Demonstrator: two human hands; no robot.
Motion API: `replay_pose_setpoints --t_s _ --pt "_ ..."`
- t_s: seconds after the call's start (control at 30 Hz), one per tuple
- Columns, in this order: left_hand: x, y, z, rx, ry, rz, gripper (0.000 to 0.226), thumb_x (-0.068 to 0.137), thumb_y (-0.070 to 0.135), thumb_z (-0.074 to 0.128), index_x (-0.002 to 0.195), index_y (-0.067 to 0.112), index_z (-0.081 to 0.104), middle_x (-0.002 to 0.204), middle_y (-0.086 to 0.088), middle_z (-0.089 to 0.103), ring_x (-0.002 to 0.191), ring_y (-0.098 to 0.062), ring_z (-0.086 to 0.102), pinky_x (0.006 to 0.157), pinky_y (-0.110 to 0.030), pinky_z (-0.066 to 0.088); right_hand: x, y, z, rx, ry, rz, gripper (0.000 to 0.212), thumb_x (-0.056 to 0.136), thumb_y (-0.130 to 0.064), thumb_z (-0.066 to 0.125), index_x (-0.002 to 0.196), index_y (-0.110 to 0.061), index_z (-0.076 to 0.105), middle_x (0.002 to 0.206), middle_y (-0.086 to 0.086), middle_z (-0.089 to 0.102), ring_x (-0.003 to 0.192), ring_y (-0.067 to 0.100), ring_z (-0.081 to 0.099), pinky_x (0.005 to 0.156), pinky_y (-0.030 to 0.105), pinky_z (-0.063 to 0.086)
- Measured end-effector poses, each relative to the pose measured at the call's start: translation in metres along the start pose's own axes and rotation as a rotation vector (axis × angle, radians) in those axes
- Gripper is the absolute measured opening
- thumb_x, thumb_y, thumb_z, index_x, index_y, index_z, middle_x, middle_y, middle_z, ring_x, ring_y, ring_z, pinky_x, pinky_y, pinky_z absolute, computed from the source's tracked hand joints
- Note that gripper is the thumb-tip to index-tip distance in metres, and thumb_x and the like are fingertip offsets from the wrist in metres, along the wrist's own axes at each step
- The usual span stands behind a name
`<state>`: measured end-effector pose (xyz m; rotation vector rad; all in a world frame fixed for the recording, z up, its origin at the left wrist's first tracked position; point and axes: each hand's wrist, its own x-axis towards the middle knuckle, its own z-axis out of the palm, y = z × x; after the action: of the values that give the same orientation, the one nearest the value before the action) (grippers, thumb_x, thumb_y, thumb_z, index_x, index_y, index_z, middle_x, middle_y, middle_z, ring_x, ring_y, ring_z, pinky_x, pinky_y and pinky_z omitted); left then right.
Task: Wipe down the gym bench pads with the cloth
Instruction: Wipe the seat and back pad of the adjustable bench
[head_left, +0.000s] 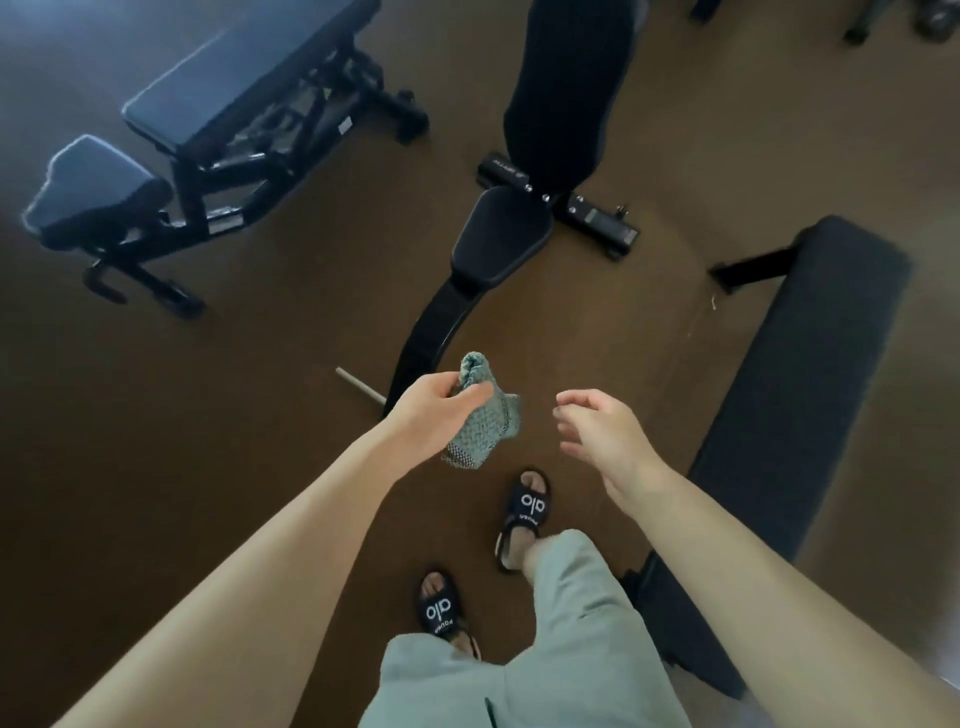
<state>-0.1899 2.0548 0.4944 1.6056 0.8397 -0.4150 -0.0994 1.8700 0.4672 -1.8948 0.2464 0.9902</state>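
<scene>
Three black gym benches stand on the brown floor: an adjustable bench (228, 88), an upright-backed bench (501, 234) and a flat bench (795, 400). Left hand (434, 415) grips a bunched green cloth (480, 421) in midair; right hand (597, 431) hangs loose-fingered, holding nothing.

A single head-worn wide-angle view looks steeply down from standing height past both outstretched forearms to the brown floor (260, 415) and, seemingly blurred toward the edges, nearby benches.
</scene>
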Motion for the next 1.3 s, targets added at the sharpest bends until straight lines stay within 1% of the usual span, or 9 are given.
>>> replay_pose_setpoints --t_s 0.17,0.3,0.43,0.53,0.77,0.9,1.1,1.17,1.3 --pt "0.084 0.052 -0.004 0.007 0.089 -0.059 0.048 0.1 0.046 0.057 0.105 -0.001 0.065 0.098 -0.008 0.074 0.091 -0.024 0.072 0.093 -0.051 0.056 0.082 -0.034 -0.036 0.149 0.018 0.089 0.017 0.103 -0.014 0.055 0.115 -0.015 0.067 0.117 0.011 0.069 0.111 0.026 0.069 0.099 0.045 0.058" --pt "0.171 0.085 -0.005 -0.03 0.195 -0.126 0.041 0.096 0.051 0.055 0.097 0.011 0.063 0.091 -0.007 0.066 0.085 -0.022 0.062 0.087 -0.052 0.057 0.161 -0.074 -0.061 0.157 -0.046 0.138 0.017 0.102 -0.012 0.056 0.115 -0.013 0.066 0.116 0.013 0.07 0.11 0.028 0.069 0.099 0.045 0.058" --pt "0.244 0.122 0.001 -0.022 0.341 -0.168 0.046 0.101 0.046 0.052 0.104 0.001 0.061 0.099 -0.019 0.072 0.082 -0.025 0.068 0.076 -0.043 0.058 0.229 -0.113 -0.088 0.114 -0.074 0.175 0.019 0.106 -0.014 0.052 0.12 -0.013 0.064 0.116 0.01 0.07 0.109 0.023 0.068 0.099 0.042 0.057" --pt "0.283 0.149 0.002 -0.019 0.389 -0.173 0.034 0.103 0.044 0.05 0.102 0.014 0.064 0.097 -0.006 0.074 0.089 -0.021 0.072 0.085 -0.043 0.062 0.267 -0.146 -0.103 0.114 -0.086 0.198 0.021 0.107 -0.015 0.05 0.124 -0.011 0.062 0.117 0.012 0.07 0.11 0.024 0.068 0.1 0.043 0.056" --pt "0.368 0.185 -0.023 0.034 0.435 -0.099 0.021 0.104 0.041 0.051 0.102 0.021 0.056 0.098 0.001 0.068 0.088 -0.013 0.069 0.08 -0.041 0.063 0.345 -0.202 -0.091 0.136 -0.148 0.225 0.022 0.106 -0.016 0.051 0.126 -0.011 0.061 0.112 0.015 0.073 0.105 0.027 0.071 0.1 0.044 0.056" --pt "0.42 0.191 -0.04 0.274 0.533 -0.038 0.024 0.105 0.039 0.048 0.101 0.015 0.052 0.093 -0.001 0.065 0.076 -0.015 0.065 0.058 -0.032 0.055 0.406 -0.213 -0.072 0.123 -0.149 0.202 0.022 0.107 -0.02 0.052 0.127 -0.015 0.059 0.113 0.012 0.071 0.105 0.025 0.07 0.1 0.043 0.056" --pt "0.54 0.177 -0.035 0.676 0.781 0.242 0.026 0.105 0.04 0.048 0.112 0.015 0.055 0.108 -0.002 0.064 0.082 -0.021 0.066 0.069 -0.042 0.06 0.539 -0.192 -0.044 0.137 -0.12 0.212 0.021 0.108 -0.031 0.051 0.125 -0.02 0.054 0.116 0.01 0.068 0.105 0.025 0.07 0.102 0.045 0.056" --pt "0.592 0.16 -0.02 0.817 0.732 0.295 0.025 0.103 0.036 0.051 0.116 0.015 0.055 0.112 -0.002 0.062 0.083 -0.023 0.066 0.066 -0.039 0.055 0.593 -0.179 -0.033 0.12 -0.125 0.171 0.022 0.108 -0.036 0.049 0.124 -0.022 0.053 0.116 0.007 0.067 0.105 0.023 0.069 0.101 0.044 0.056" --pt "0.694 0.103 0.019 1.139 0.412 0.149 0.033 0.099 0.027 0.057 0.129 0.014 0.049 0.125 -0.006 0.055 0.102 -0.03 0.064 0.068 -0.037 0.042 0.694 -0.144 -0.015 0.118 -0.068 0.095 0.027 0.107 -0.036 0.048 0.126 -0.019 0.056 0.113 0.005 0.067 0.103 0.022 0.068 0.099 0.045 0.056"
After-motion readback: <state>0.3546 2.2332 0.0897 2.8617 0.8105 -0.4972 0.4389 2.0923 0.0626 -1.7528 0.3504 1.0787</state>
